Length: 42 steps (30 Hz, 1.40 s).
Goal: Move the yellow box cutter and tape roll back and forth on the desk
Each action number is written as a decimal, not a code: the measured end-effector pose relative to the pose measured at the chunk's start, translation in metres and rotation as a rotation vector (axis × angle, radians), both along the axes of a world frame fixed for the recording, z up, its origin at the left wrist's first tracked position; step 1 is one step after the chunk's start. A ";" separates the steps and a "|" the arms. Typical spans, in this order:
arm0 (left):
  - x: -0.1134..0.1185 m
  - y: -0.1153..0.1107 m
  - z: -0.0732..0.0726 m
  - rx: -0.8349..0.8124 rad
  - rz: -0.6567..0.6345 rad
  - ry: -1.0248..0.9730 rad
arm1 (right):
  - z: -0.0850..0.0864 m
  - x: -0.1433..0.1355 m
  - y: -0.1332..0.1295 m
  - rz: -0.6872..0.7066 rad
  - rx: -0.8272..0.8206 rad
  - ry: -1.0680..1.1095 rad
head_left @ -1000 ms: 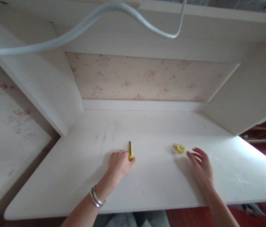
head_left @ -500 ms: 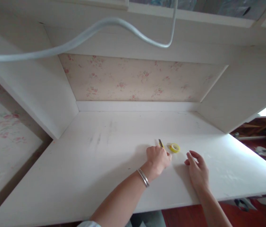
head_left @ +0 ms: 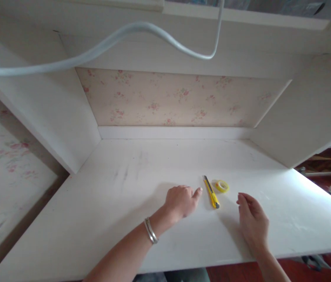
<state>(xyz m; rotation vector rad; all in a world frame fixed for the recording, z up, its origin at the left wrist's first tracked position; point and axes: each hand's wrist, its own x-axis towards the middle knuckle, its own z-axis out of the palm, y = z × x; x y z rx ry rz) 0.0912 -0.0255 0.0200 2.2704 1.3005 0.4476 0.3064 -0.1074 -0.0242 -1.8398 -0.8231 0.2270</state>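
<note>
A yellow utility knife (head_left: 211, 192) lies flat on the white desk (head_left: 118, 219), its dark tip pointing away from me. Just right of its upper part is a small roll of yellow tape (head_left: 222, 186). My left hand (head_left: 183, 201), with a silver bracelet at the wrist, is left of the knife and apart from it. Its thumb sticks out away from the curled fingers, and I see nothing in it. To the right of the tape, my right hand (head_left: 253, 221) has thumb and fingertips drawn together, with nothing visible between them; its palm side is partly hidden.
White side panels (head_left: 44, 105) and an overhead cabinet (head_left: 183, 58) enclose the desk, with floral wallpaper (head_left: 165, 98) at the back. A white cable (head_left: 141, 26) hangs across the upper view. Below the desk's front edge is a reddish floor (head_left: 232, 272).
My left hand has let go of the utility knife and moved left, leaving it on the desk. My right hand's thumb and fingertips have come closer together. The view has shifted slightly.
</note>
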 end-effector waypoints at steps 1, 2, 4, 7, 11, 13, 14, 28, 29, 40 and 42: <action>-0.019 0.003 0.000 -0.022 0.002 -0.022 | 0.000 -0.010 0.000 0.036 0.007 -0.027; -0.036 0.006 -0.001 -0.053 0.003 -0.058 | 0.000 -0.024 0.001 0.102 0.001 -0.044; -0.066 0.013 -0.004 -0.139 0.022 -0.161 | 0.006 -0.059 0.008 0.326 -0.026 -0.033; -0.091 0.019 -0.005 -0.244 0.097 -0.323 | 0.022 -0.119 0.033 0.728 -0.086 0.081; -0.100 0.021 -0.001 -0.339 0.059 -0.458 | 0.038 -0.176 0.079 1.067 -0.213 0.346; -0.102 0.022 -0.001 -0.361 0.041 -0.487 | 0.036 -0.189 0.095 1.125 -0.247 0.427; -0.103 0.023 -0.002 -0.358 0.051 -0.487 | 0.033 -0.191 0.100 1.133 -0.257 0.453; -0.102 0.030 -0.014 -0.306 0.053 -0.463 | 0.018 -0.180 0.109 1.176 -0.301 0.495; -0.102 0.030 -0.014 -0.309 0.049 -0.462 | 0.018 -0.180 0.108 1.173 -0.296 0.493; -0.104 0.031 -0.016 -0.343 0.066 -0.464 | 0.019 -0.179 0.108 1.223 -0.281 0.482; -0.103 0.031 -0.016 -0.341 0.069 -0.473 | 0.018 -0.179 0.108 1.218 -0.277 0.484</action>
